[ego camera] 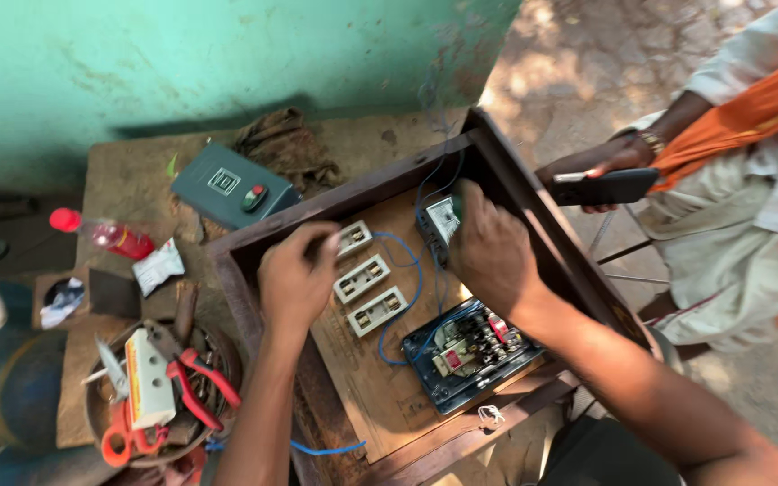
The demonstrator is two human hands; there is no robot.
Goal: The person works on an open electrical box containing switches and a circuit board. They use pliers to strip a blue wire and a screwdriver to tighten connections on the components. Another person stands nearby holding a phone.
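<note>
We look down on our two hands working inside a shallow wooden panel box (pixel 578 261) that lies on the desk (pixel 137 180). Our left hand (pixel 297 279) is curled, its fingertips pinched on the uppermost of three white fuse holders (pixel 354 238); the other two, the middle fuse holder (pixel 362 278) and the lowest fuse holder (pixel 378 311), run in a slanted row just below and to the right of that hand, each with its long axis lying up and to the right. Our right hand (pixel 490 247) is closed around a small white switch unit (pixel 443 219) at the far end of the box; the fingers wrap over it, so we cannot tell how they grip underneath. That unit sits just beyond the right hand's fingertips, and the left hand is well apart from it across the board.

Blue wires (pixel 414 270) loop between the two hands, from the fuse holders toward an open blue starter box (pixel 470 353) that lies near the right forearm, on the side toward us.

Beyond the left hand, on the desk, lie a grey push-button box (pixel 231 187), a red-capped bottle (pixel 105 234), and, nearer us, a bowl of tools with red-handled pliers (pixel 195 382).

Past the right hand, another person's hand (pixel 601 162) holds a dark phone (pixel 607 186).
</note>
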